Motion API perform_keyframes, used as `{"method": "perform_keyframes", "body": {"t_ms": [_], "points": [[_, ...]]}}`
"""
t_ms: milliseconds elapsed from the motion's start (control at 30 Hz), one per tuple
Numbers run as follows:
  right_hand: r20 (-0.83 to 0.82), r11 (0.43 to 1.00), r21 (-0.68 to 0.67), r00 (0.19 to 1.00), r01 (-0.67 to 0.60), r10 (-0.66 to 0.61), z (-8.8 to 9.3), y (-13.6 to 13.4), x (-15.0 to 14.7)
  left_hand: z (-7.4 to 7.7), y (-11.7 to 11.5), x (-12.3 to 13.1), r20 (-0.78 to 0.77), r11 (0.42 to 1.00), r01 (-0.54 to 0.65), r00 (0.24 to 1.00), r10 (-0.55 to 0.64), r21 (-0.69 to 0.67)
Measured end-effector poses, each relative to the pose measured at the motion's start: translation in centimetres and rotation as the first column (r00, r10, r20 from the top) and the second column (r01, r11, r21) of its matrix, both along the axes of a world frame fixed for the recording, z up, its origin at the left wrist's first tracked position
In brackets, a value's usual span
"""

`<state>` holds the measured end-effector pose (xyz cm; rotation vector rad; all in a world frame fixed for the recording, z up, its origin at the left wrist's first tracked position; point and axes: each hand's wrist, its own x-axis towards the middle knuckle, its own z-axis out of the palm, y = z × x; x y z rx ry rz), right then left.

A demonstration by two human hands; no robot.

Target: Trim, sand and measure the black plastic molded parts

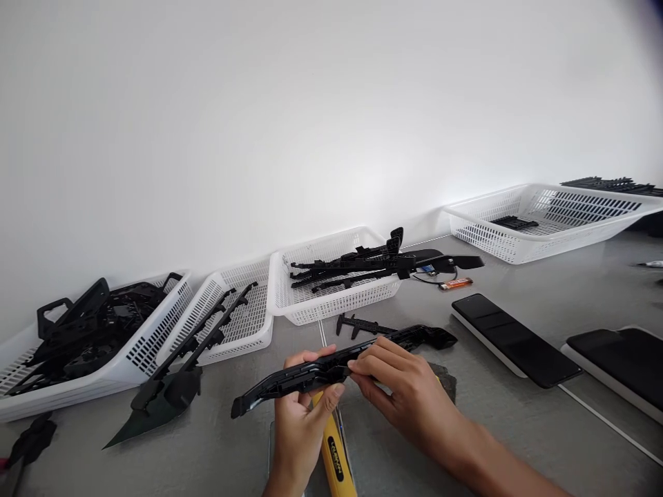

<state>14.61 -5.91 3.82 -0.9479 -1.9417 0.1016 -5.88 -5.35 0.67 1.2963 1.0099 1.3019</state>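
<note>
A long black plastic part is held up over the grey table, slanting from lower left to upper right. My left hand is wrapped round its middle from below, with the thumb in front. Just to the right, my right hand has its fingers pinched at the part's inner side; whether a smaller piece is between the fingertips is too small to tell. Beneath the hands lies a yellow-handled tool, its upper end hidden. Behind the part, a black caliper lies on the table.
White baskets with black parts stand along the wall, one farther right. Two long black parts lean out at the left. At the right are a phone on a white block, another dark device and a white cable.
</note>
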Motion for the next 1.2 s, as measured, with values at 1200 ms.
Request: {"method": "perform_keyframes", "body": {"t_ms": [1200], "points": [[-0.209,0.928,-0.318,0.969,-0.192,0.129,1.0,-2.0,-0.4,1.1,-0.4,0.4,-0.279,0.82,-0.055,0.926,0.255,0.569]]}}
